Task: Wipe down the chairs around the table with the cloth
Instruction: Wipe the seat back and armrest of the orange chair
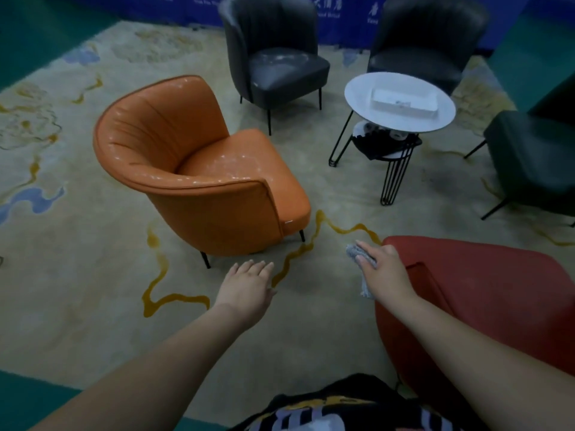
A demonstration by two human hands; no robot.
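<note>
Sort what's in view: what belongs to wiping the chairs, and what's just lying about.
Belongs to the job:
cloth, held in the right hand
orange chair
red chair
three dark chairs
left hand, free

Just lying about:
white box on the round table
patterned carpet

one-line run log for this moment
right hand: grips cloth at red chair edge | left hand: open, free | orange chair: untouched

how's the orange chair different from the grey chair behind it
The orange chair is bright orange and stands nearer the camera, its back turned partly toward the viewer; the grey chair is dark grey and stands farther off, its seat facing the viewer. Both share a curved tub back, glossy upholstery and thin dark legs.
</note>
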